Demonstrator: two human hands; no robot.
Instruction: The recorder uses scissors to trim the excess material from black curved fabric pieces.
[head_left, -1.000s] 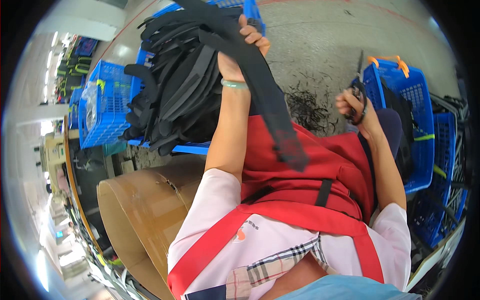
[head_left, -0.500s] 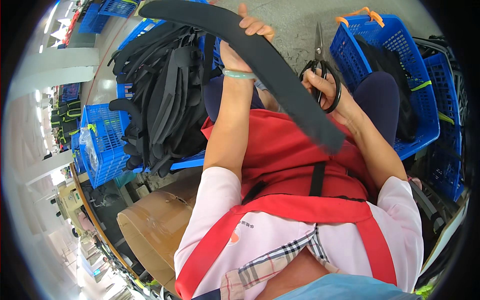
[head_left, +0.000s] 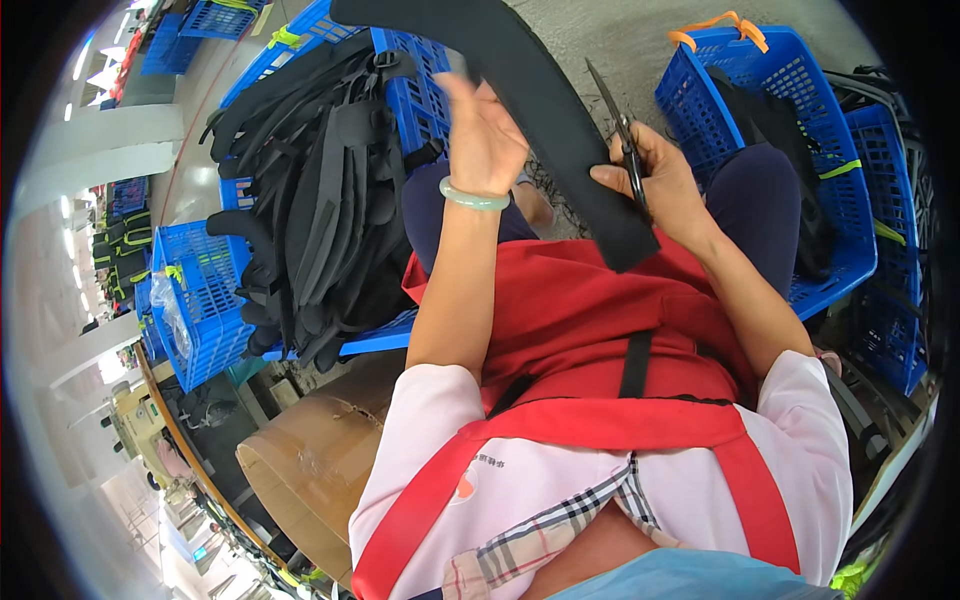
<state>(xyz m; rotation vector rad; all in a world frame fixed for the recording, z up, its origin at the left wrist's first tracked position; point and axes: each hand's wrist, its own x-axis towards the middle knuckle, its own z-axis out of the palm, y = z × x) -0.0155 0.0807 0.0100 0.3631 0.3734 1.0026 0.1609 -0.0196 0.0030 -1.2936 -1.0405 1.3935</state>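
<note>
A long, curved black padded strap point(head_left: 560, 120) slants above my lap, its lower end over the red apron point(head_left: 540, 290). Beside its upper left edge is my left hand point(head_left: 487, 135), palm turned up and thumb stretched out; some fingertips are hidden or blurred near the strap. My right hand point(head_left: 660, 185) is closed round black-handled scissors point(head_left: 628, 150), whose blades point up and away. The right thumb lies against the strap's edge near its lower part; whether it also pinches the strap is unclear.
At left, a blue basket point(head_left: 415, 85) bears a heap of similar black straps point(head_left: 335, 200). Another blue basket point(head_left: 850, 215) with black pieces stands by my right knee. A smaller blue crate point(head_left: 205, 300) and a cardboard box point(head_left: 310, 450) are at the left. Dark scraps litter the floor.
My left hand has let go of the strap's upper part and moved lower, palm turning up. The strap has shifted, its lower end moving left and up. The scissors have tilted leftward.
</note>
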